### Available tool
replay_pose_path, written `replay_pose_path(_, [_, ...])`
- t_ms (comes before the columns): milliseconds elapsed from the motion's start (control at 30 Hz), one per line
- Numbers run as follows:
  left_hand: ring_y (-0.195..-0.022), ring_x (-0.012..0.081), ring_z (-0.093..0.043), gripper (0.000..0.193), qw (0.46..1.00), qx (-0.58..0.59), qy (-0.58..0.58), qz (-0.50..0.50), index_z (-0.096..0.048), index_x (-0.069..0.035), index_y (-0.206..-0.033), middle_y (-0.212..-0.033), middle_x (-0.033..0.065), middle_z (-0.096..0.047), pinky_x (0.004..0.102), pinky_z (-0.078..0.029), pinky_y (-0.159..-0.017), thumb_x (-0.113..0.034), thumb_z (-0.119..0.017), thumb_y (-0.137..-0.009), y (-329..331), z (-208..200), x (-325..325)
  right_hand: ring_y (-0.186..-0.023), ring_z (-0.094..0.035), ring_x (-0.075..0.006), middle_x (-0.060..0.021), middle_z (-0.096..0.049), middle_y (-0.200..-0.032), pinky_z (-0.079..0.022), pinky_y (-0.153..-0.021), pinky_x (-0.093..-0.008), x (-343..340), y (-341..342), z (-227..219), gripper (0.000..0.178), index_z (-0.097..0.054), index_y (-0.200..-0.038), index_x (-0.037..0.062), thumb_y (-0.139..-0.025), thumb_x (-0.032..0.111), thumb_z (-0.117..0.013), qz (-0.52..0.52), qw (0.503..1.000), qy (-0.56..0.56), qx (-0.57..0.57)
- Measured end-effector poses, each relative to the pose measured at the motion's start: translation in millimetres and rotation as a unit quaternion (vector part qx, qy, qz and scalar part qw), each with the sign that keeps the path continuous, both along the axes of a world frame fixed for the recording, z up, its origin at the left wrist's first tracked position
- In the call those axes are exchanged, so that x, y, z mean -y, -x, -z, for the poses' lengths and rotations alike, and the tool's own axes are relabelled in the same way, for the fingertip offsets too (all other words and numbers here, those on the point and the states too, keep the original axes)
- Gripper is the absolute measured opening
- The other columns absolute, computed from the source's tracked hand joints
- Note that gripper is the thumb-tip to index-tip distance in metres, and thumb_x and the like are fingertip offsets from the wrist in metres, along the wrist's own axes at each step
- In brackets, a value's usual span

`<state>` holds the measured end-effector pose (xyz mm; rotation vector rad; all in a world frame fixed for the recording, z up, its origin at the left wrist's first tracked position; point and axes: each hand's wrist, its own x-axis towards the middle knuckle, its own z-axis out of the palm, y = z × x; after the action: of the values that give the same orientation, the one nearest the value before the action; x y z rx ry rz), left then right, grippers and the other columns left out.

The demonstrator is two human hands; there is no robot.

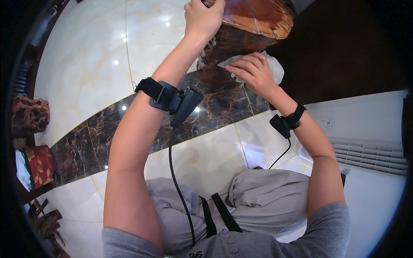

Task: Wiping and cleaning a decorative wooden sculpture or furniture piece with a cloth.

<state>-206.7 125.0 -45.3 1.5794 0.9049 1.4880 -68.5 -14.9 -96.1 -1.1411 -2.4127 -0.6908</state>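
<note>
A white cloth is bunched under my right hand, which presses it against the dark, rough side of a wooden stump table. The fingers of that hand lie bent over the cloth. At the top edge of the view, my left hand is curled closed beside the table's polished, orange-brown top. Something dark shows between its fingers, but the picture's edge cuts it off and I cannot make it out. Each forearm wears a black strap with a small black device and a cable.
Pale glossy floor tiles are crossed by a dark marbled band. A dark brown panel stands right of the table. A white appliance with a slatted vent is at the right. A red patterned tissue box and carved wood stand at the left.
</note>
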Motion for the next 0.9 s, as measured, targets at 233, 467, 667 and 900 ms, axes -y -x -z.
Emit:
replay_pose_path(233, [-0.084,0.0284,-0.057,0.042,1.000,0.014,-0.002,-0.001,-0.051,0.011,-0.104,-0.089,0.0221,-0.060,0.0335,-0.044,-0.077,-0.020,-0.052,-0.076,-4,3,-4,-0.096,-0.046,-0.0126,0.0055,-0.054,-0.103,-0.032,-0.084,-0.0294,-8,25,-61,0.037,-0.062,-0.104,0.0221,-0.067,0.017,-0.058,0.004,0.977,-0.203,-0.062])
replay_pose_path(467, [-0.089,0.0296,-0.055,0.046,1.000,0.011,-0.028,-0.003,-0.047,0.013,-0.108,-0.093,0.0253,-0.058,0.0338,-0.042,-0.081,-0.022,-0.048,-0.077,-4,7,-6,-0.105,-0.038,-0.0096,0.0093,-0.044,-0.116,-0.027,-0.087,-0.0260,-20,9,2,0.046,-0.055,-0.115,0.0272,-0.070,0.019,-0.056,0.140,0.953,-0.261,0.057])
replay_pose_path(667, [-0.085,0.0245,-0.055,0.046,1.000,0.020,-0.005,0.010,-0.048,0.013,-0.106,-0.089,0.0218,-0.058,0.0317,-0.043,-0.078,-0.021,-0.049,-0.077,-2,5,-8,-0.101,-0.043,-0.0116,0.0058,-0.047,-0.114,-0.029,-0.086,-0.0264,-11,-6,63,0.047,-0.054,-0.118,0.0193,-0.071,0.019,-0.048,0.128,0.973,-0.130,0.143])
replay_pose_path(900, [-0.091,0.0289,-0.056,0.046,1.000,-0.001,-0.006,0.014,-0.048,0.013,-0.107,-0.095,0.0250,-0.058,0.0331,-0.042,-0.082,-0.021,-0.050,-0.076,-5,-1,-5,-0.102,-0.044,-0.0170,0.0018,-0.048,-0.115,-0.030,-0.087,-0.0289,6,0,63,0.046,-0.051,-0.119,0.0158,-0.072,0.014,-0.047,0.140,0.984,0.064,0.096])
